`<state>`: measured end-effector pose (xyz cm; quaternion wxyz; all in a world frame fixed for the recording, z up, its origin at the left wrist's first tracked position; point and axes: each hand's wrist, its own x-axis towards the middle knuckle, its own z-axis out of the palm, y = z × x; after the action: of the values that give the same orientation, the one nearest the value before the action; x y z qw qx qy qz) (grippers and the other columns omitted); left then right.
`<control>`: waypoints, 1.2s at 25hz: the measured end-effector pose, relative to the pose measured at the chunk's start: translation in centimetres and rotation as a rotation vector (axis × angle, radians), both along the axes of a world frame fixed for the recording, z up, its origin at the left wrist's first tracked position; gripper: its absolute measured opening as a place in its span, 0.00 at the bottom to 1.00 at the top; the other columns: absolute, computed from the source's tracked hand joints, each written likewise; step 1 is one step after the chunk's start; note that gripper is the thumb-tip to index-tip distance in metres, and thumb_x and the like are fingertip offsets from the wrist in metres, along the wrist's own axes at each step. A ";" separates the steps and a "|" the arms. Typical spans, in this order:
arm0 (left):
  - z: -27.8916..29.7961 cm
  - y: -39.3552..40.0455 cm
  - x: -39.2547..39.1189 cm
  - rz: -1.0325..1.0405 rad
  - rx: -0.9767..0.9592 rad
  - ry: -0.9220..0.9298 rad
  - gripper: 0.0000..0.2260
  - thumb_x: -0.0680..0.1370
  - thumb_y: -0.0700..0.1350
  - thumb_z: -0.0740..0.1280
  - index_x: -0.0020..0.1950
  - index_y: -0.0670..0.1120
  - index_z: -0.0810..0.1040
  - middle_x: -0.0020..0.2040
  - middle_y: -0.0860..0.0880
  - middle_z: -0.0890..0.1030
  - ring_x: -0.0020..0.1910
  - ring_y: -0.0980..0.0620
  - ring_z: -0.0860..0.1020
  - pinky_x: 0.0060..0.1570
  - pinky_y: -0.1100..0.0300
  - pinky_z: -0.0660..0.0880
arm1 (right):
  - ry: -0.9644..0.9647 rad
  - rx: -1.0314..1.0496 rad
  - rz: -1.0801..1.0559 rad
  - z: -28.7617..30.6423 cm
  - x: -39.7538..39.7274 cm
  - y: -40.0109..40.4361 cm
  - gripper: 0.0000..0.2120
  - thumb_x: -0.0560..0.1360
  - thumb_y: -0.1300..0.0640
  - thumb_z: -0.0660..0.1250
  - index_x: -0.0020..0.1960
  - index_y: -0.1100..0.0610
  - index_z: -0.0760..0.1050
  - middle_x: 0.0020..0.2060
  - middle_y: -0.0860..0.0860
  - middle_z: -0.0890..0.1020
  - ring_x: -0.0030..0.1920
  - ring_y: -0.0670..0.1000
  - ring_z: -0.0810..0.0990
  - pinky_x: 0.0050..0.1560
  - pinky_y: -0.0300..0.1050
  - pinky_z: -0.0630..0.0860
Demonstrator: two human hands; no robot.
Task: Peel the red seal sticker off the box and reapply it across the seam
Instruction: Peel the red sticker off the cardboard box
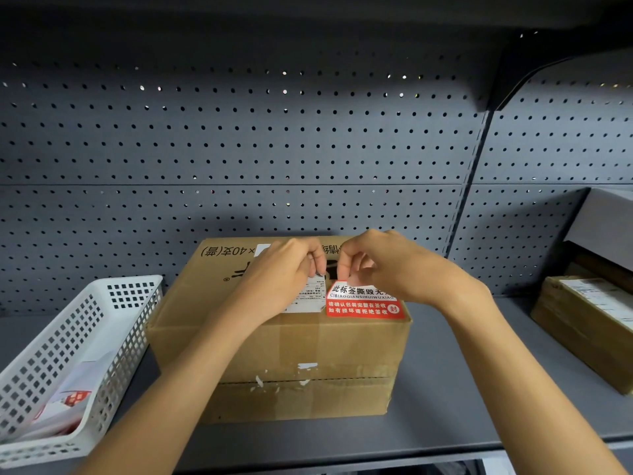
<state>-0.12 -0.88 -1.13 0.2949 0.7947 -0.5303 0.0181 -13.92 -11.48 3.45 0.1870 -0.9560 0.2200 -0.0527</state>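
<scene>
A brown cardboard box stands on the grey shelf, centre. On its top near the front edge lies the red seal sticker with white lettering; its far edge curls up off the cardboard. My right hand pinches that lifted far-left corner between thumb and forefinger. My left hand rests on the box top just left of the sticker, fingers curled and pressing on a white shipping label. The top seam is mostly hidden under my hands.
A white perforated basket holding sheets with red stickers sits at the left of the shelf. A second brown parcel lies at the right. A grey pegboard wall stands behind.
</scene>
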 end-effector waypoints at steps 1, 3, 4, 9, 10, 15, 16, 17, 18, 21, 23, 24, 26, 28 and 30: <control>0.0 0.0 0.0 -0.001 0.002 -0.004 0.18 0.79 0.32 0.54 0.43 0.51 0.76 0.39 0.55 0.76 0.44 0.51 0.78 0.45 0.48 0.78 | -0.010 0.002 -0.006 0.0 -0.1 0.0 0.19 0.77 0.68 0.62 0.40 0.45 0.78 0.44 0.47 0.85 0.48 0.48 0.83 0.52 0.50 0.81; -0.1 -0.1 0.1 -0.005 0.002 -0.005 0.18 0.78 0.31 0.54 0.43 0.51 0.76 0.39 0.54 0.77 0.43 0.51 0.78 0.44 0.47 0.78 | -0.029 0.010 -0.015 0.0 -0.4 -0.1 0.18 0.76 0.68 0.64 0.40 0.46 0.79 0.40 0.44 0.85 0.46 0.44 0.83 0.52 0.51 0.82; -0.2 -0.1 0.1 -0.005 -0.001 0.000 0.18 0.78 0.31 0.54 0.43 0.51 0.76 0.39 0.54 0.77 0.42 0.52 0.78 0.44 0.48 0.79 | -0.037 0.014 -0.018 0.0 -0.6 -0.1 0.17 0.76 0.68 0.64 0.39 0.47 0.79 0.39 0.44 0.85 0.46 0.43 0.83 0.53 0.52 0.82; -0.2 0.0 0.2 -0.001 -0.007 0.004 0.17 0.79 0.33 0.53 0.45 0.48 0.79 0.41 0.52 0.78 0.42 0.49 0.80 0.45 0.47 0.79 | -0.062 0.015 -0.018 0.1 -1.2 -0.3 0.15 0.76 0.68 0.65 0.39 0.49 0.80 0.41 0.44 0.86 0.49 0.44 0.84 0.55 0.56 0.82; -0.2 0.1 0.1 0.003 -0.004 0.003 0.17 0.79 0.33 0.53 0.45 0.48 0.78 0.41 0.52 0.79 0.43 0.49 0.80 0.45 0.46 0.79 | -0.070 0.016 -0.018 0.1 -1.4 -0.4 0.15 0.75 0.68 0.65 0.40 0.50 0.80 0.41 0.44 0.86 0.49 0.45 0.85 0.55 0.56 0.82; -0.1 0.0 -0.1 0.018 -0.012 0.003 0.17 0.80 0.33 0.54 0.42 0.49 0.76 0.40 0.54 0.78 0.44 0.48 0.81 0.47 0.46 0.79 | -0.091 -0.006 -0.025 0.2 -2.0 -0.2 0.19 0.76 0.67 0.65 0.36 0.44 0.77 0.42 0.44 0.85 0.49 0.45 0.85 0.55 0.56 0.82; -0.1 0.1 -0.1 0.019 -0.016 0.004 0.16 0.80 0.33 0.54 0.42 0.49 0.76 0.40 0.54 0.78 0.44 0.47 0.81 0.46 0.46 0.79 | -0.095 -0.012 -0.026 0.2 -2.0 -0.2 0.20 0.76 0.68 0.65 0.35 0.44 0.77 0.42 0.44 0.85 0.50 0.45 0.84 0.55 0.56 0.82; -0.1 0.1 -0.1 0.021 -0.017 0.006 0.16 0.80 0.33 0.54 0.42 0.49 0.76 0.40 0.54 0.78 0.44 0.47 0.81 0.46 0.47 0.79 | -0.098 -0.016 -0.028 0.3 -2.1 -0.1 0.20 0.76 0.68 0.65 0.35 0.44 0.77 0.42 0.44 0.85 0.50 0.45 0.84 0.55 0.57 0.82; -0.1 0.1 -0.1 0.023 -0.018 0.007 0.16 0.80 0.33 0.54 0.42 0.49 0.76 0.40 0.54 0.78 0.43 0.48 0.80 0.46 0.48 0.79 | -0.102 -0.019 -0.028 0.3 -2.1 -0.1 0.20 0.76 0.68 0.66 0.35 0.44 0.77 0.42 0.44 0.85 0.49 0.46 0.85 0.55 0.57 0.82; -0.1 0.2 -0.1 0.025 -0.022 0.003 0.16 0.80 0.34 0.54 0.41 0.49 0.76 0.41 0.51 0.80 0.40 0.45 0.80 0.43 0.48 0.77 | -0.122 -0.024 -0.025 0.3 -2.4 0.1 0.19 0.76 0.66 0.68 0.35 0.44 0.77 0.42 0.45 0.86 0.48 0.47 0.85 0.55 0.57 0.82; -0.2 0.2 0.0 0.026 -0.018 0.002 0.16 0.80 0.34 0.54 0.41 0.49 0.76 0.41 0.50 0.81 0.36 0.46 0.78 0.41 0.49 0.76 | -0.143 -0.029 -0.022 0.3 -2.7 0.2 0.17 0.76 0.65 0.69 0.35 0.45 0.77 0.41 0.45 0.86 0.47 0.48 0.86 0.54 0.57 0.82; -0.2 0.2 0.0 0.023 -0.016 0.005 0.17 0.80 0.33 0.54 0.41 0.50 0.76 0.40 0.51 0.80 0.34 0.48 0.77 0.40 0.50 0.76 | -0.156 -0.030 -0.021 0.3 -2.8 0.3 0.16 0.76 0.65 0.69 0.36 0.45 0.78 0.41 0.46 0.86 0.46 0.48 0.86 0.53 0.57 0.82; -0.2 0.1 0.1 0.019 -0.016 0.015 0.17 0.79 0.32 0.54 0.40 0.50 0.75 0.38 0.54 0.77 0.32 0.53 0.73 0.37 0.53 0.73 | -0.171 -0.029 -0.016 0.3 -3.0 0.3 0.15 0.76 0.66 0.68 0.37 0.47 0.79 0.39 0.46 0.86 0.45 0.48 0.86 0.52 0.57 0.83; -0.1 0.1 0.0 0.026 -0.013 0.021 0.17 0.79 0.32 0.55 0.40 0.50 0.75 0.35 0.56 0.75 0.29 0.57 0.70 0.31 0.57 0.67 | -0.182 -0.022 -0.011 0.2 -3.2 0.2 0.15 0.76 0.67 0.67 0.38 0.49 0.80 0.39 0.46 0.86 0.44 0.47 0.86 0.51 0.56 0.83; 0.0 0.1 -0.2 0.033 -0.012 0.022 0.17 0.79 0.32 0.54 0.40 0.50 0.75 0.34 0.59 0.73 0.28 0.58 0.69 0.29 0.59 0.63 | -0.198 -0.001 -0.012 0.2 -3.5 0.1 0.15 0.76 0.69 0.66 0.39 0.50 0.80 0.39 0.47 0.87 0.44 0.47 0.86 0.50 0.51 0.84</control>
<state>-0.36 -0.78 -1.15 0.3050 0.8017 -0.5137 0.0172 -17.41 -11.36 3.66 0.2070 -0.9448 0.2063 -0.1481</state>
